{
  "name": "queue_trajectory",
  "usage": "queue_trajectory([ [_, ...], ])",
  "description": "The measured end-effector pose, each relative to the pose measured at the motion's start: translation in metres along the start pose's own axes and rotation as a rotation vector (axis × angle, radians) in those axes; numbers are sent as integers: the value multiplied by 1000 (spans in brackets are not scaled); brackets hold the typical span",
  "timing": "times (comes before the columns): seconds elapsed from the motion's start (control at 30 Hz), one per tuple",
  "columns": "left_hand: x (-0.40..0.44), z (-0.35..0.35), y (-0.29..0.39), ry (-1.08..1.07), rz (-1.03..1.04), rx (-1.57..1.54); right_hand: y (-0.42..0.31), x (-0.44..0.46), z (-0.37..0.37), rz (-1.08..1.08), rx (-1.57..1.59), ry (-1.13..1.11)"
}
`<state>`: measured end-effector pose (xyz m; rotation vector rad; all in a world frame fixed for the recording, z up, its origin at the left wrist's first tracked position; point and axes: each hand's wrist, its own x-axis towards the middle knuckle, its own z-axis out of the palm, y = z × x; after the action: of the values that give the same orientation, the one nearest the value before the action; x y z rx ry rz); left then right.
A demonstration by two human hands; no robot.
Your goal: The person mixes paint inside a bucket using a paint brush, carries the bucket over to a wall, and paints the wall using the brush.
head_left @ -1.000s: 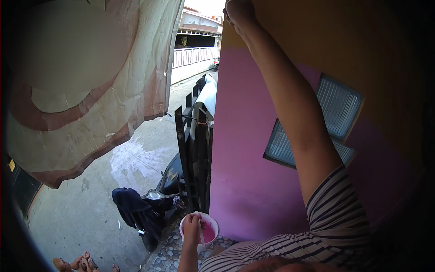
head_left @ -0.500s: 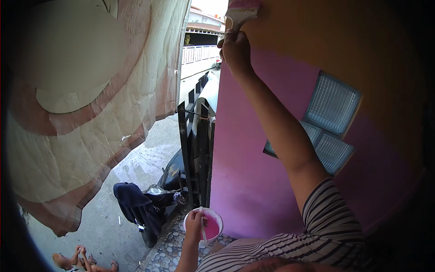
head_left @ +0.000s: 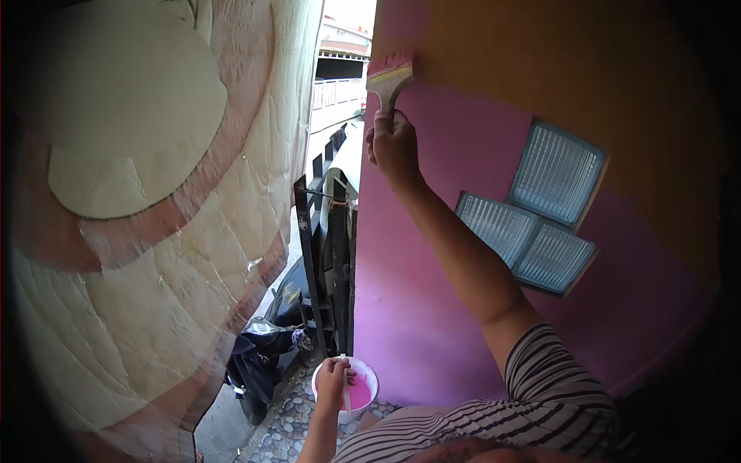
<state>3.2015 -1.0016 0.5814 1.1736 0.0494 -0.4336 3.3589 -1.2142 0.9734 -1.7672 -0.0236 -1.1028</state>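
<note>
My right hand [head_left: 395,147] is raised and wrapped round the handle of a wide paintbrush [head_left: 390,77]. Pink paint coats its bristles, which touch the wall [head_left: 432,154] near its left edge, where pink meets orange-brown. Low in the view, my left hand [head_left: 333,380] is closed on the white handle of a paint bucket [head_left: 373,378]. Bright pink paint [head_left: 360,395] shows inside the bucket, partly covered by my fingers.
Glass blocks [head_left: 557,174] are set in the wall to the right. A large hanging sheet [head_left: 193,285] fills the left side. Beyond the bucket stand a dark slatted gate [head_left: 309,255] and a parked motorbike [head_left: 287,297], above a pebbled floor [head_left: 289,428].
The paintbrush and my right hand have come down along the wall's left edge. The hanging sheet has swung right, covering most of the person seated at lower left. My left hand keeps the bucket.
</note>
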Motion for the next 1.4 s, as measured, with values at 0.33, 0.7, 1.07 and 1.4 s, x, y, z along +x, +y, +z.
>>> queue_trajectory([
  [0.33,3,-8,3,-47,1,-8,-105,128,-21,-481,-164,94],
  [0.7,-22,51,-35,69,18,-28,-72,88,-84,36,329,-64],
  [1.07,-28,75,-70,76,86,40,-77,100,-114,-308,225,-45],
  [1.4,-16,86,-67,36,43,27,-36,38,-128,10,122,-183],
])
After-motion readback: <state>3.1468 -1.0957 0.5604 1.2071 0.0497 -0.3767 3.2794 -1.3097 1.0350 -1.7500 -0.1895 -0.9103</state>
